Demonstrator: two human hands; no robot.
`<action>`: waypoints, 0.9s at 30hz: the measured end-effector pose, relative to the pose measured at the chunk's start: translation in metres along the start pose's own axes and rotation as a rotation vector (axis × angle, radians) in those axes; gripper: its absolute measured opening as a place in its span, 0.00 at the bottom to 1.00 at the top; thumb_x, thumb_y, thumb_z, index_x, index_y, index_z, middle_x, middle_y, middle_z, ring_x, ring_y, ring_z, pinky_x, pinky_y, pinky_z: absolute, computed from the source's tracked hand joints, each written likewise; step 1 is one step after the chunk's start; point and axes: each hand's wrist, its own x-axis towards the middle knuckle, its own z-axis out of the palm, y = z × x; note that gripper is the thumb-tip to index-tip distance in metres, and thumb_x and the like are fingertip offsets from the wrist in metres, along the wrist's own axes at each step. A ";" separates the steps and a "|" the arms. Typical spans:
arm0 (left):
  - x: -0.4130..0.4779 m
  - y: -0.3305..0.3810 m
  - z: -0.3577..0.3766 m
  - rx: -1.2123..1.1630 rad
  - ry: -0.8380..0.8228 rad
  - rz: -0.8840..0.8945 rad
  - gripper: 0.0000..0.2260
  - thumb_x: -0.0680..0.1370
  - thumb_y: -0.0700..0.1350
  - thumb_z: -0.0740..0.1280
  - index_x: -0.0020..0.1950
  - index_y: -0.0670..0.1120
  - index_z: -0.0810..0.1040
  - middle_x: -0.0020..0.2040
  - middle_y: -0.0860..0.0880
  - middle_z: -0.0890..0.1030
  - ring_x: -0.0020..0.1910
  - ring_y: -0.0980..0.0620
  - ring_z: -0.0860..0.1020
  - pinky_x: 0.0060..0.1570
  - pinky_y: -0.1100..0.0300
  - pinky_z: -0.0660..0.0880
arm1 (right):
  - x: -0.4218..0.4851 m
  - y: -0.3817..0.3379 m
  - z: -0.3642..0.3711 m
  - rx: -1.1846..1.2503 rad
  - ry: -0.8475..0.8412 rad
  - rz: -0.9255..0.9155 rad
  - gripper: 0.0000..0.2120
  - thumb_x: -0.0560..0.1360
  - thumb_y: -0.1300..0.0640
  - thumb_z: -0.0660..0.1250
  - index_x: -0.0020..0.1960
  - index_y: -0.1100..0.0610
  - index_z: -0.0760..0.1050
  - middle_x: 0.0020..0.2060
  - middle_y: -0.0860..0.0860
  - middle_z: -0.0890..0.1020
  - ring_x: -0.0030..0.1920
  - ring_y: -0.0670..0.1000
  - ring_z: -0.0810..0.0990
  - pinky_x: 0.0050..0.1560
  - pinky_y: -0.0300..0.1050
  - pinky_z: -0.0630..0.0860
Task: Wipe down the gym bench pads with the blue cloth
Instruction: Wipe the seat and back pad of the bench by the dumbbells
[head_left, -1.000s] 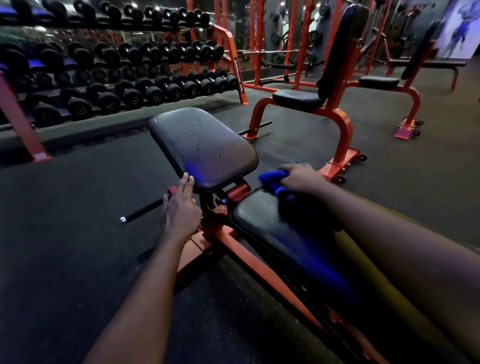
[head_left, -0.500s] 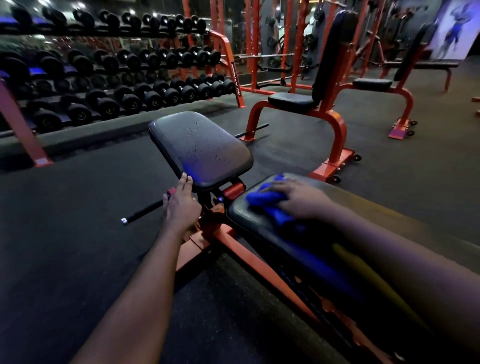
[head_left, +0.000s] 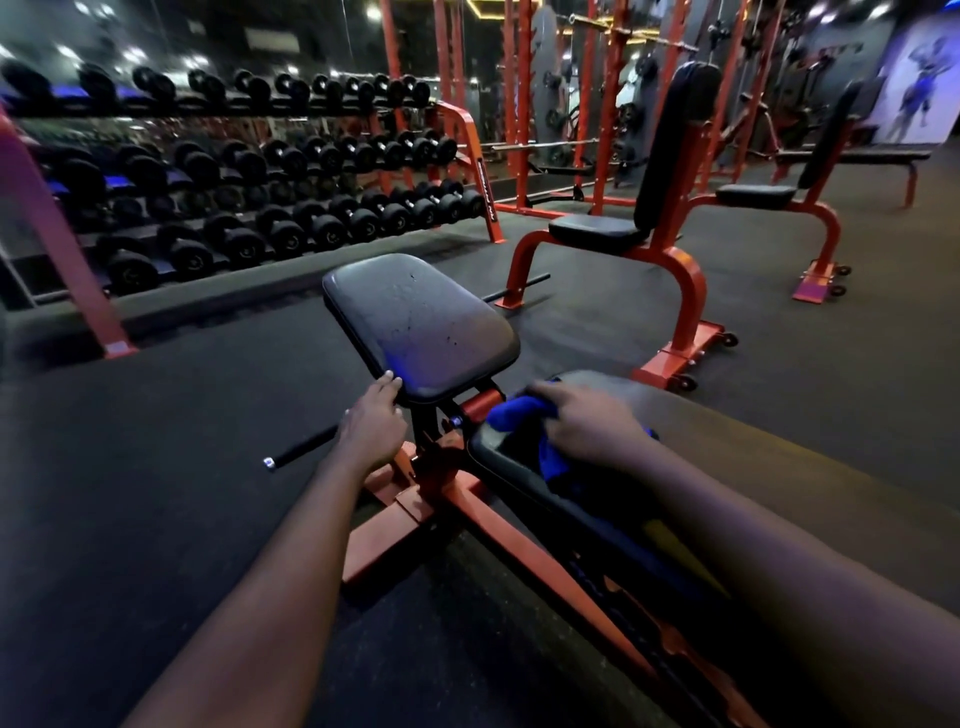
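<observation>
Left hand (head_left: 371, 423) with fingers (head_left: 389, 383) resting against the near edge of the black seat pad (head_left: 421, 322), right hand (head_left: 587, 423) gripping a bunched blue cloth (head_left: 511, 415) pressed onto the long back pad (head_left: 696, 415), orange frame (head_left: 467, 499) beneath, dumbbell rack (head_left: 234, 208) behind

Dark rubber floor (head_left: 156, 467), dumbbell rack (head_left: 260, 208), orange frames (head_left: 519, 104).

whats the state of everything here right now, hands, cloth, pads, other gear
seat pad: tilted, surface speckled
long pad: lying flat, cloth on its near-seat end
blue cloth: bunched, pressed onto the long pad
right hand: on top of the cloth, fingers curled over it
left hand: fingers straight, touching the seat pad's near edge
dumbbells: racked in rows
upright bench: back pad upright, nobody on it
</observation>
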 end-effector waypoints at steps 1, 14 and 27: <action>0.004 -0.003 -0.003 -0.046 0.052 0.025 0.24 0.78 0.34 0.58 0.75 0.43 0.68 0.76 0.46 0.66 0.73 0.45 0.66 0.73 0.49 0.61 | 0.011 0.001 -0.002 0.160 0.046 0.043 0.20 0.76 0.60 0.63 0.65 0.44 0.75 0.58 0.52 0.82 0.56 0.54 0.78 0.53 0.44 0.72; 0.167 -0.052 -0.064 -0.128 0.442 0.052 0.18 0.80 0.35 0.58 0.70 0.40 0.71 0.69 0.42 0.72 0.69 0.45 0.68 0.71 0.55 0.61 | 0.224 -0.028 0.031 0.848 0.424 0.215 0.18 0.77 0.61 0.65 0.62 0.42 0.77 0.51 0.48 0.83 0.51 0.47 0.80 0.55 0.37 0.71; 0.296 -0.048 -0.108 -0.209 0.056 -0.085 0.15 0.84 0.41 0.56 0.69 0.42 0.74 0.68 0.42 0.75 0.68 0.46 0.72 0.63 0.62 0.65 | 0.373 -0.047 0.017 0.633 0.209 0.172 0.23 0.76 0.60 0.65 0.69 0.44 0.74 0.63 0.50 0.80 0.64 0.51 0.77 0.68 0.49 0.70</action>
